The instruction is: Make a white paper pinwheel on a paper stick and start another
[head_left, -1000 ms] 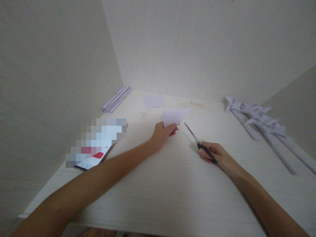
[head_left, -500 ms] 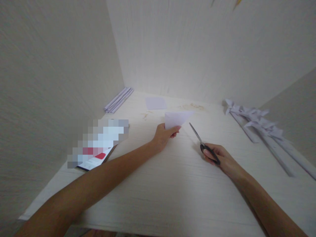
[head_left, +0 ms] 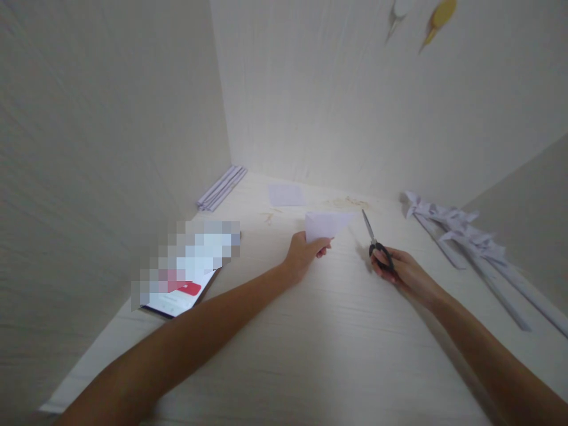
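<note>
No writing readable anywhere; the phone [head_left: 186, 275] at the left is blurred out. Left hand [head_left: 306, 253] pinches a folded white paper [head_left: 326, 225] at mid-table, its pointed corner aimed right, long axis left to right. Right hand [head_left: 399, 269] grips black-handled scissors [head_left: 375, 239], blades together, pointing far and slightly left, just right of the paper.

Two hands work here: the left hand [head_left: 304, 253] and the right hand [head_left: 402, 273]. One pair of scissors [head_left: 376, 244], two loose paper sheets [head_left: 326, 225] [head_left: 285, 194], one phone [head_left: 180, 290] at nine o'clock, two bundles of folded paper [head_left: 222, 187] [head_left: 465, 236].
</note>
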Available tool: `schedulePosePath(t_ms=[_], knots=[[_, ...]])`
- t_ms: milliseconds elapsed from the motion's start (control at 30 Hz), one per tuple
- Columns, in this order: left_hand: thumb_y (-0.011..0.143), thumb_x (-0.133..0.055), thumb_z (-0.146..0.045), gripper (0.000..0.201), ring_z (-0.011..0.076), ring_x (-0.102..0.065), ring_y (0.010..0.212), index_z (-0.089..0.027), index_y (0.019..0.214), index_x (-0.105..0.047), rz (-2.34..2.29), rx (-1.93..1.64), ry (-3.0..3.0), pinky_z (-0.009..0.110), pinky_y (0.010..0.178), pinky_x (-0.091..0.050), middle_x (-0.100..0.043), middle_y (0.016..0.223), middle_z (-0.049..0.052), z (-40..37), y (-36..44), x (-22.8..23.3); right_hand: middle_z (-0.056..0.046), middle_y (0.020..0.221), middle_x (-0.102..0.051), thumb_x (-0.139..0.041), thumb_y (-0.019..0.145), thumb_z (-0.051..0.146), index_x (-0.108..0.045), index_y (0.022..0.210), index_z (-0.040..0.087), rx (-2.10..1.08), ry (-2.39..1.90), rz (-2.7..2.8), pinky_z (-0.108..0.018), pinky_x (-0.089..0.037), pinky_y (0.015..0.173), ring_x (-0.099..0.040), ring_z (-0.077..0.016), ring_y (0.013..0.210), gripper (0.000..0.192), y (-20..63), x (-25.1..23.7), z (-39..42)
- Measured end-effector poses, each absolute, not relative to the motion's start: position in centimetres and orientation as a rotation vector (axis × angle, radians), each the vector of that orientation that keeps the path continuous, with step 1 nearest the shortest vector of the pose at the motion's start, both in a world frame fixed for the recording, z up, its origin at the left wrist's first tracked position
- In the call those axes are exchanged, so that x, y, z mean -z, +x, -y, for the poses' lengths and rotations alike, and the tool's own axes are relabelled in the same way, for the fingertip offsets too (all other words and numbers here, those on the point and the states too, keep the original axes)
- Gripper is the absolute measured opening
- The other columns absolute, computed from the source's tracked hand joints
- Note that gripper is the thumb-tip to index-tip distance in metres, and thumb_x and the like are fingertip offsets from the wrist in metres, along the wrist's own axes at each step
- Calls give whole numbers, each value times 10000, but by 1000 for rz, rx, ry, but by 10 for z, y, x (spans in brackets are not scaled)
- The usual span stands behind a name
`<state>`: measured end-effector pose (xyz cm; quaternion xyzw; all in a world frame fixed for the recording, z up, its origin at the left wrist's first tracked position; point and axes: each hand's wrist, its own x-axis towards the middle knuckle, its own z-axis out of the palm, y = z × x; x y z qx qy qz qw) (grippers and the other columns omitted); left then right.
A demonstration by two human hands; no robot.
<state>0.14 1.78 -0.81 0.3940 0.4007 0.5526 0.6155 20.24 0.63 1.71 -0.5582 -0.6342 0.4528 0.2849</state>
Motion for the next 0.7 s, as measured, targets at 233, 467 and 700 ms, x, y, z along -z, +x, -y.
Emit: schedulePosePath(t_ms=[233, 467, 700], knots=[[594, -589, -212, 111, 50, -410, 437, -114, 563, -545, -877, -1274, 884, 198, 425, -295, -508, 503, -8, -18, 0, 9, -85, 679, -608, -430, 755, 309, -549, 675, 149, -253, -1915, 2187, -270, -370, 535, -539, -180, 603, 215, 193, -21, -89], [588, -622, -273, 186, 48, -388, 423, -123, 549, -519, -862, -1304, 893, 206, 424, -284, -470, 478, -23, -19, 0, 12, -182, 951, -587, -427, 762, 234, -600, 830, 91, 102, -1982, 2356, -302, -377, 663, -545, -264, 860, 235, 170, -17, -130], [597, -592, -233, 140, 45, -377, 412, -124, 543, -524, -888, -1285, 904, 204, 416, -278, -472, 470, -22, -19, 1, 11, -153, 932, -592, -429, 775, 235, -574, 918, 107, 211, -1999, 2518, -266, -378, 650, -550, -229, 847, 241, 157, -23, -141]])
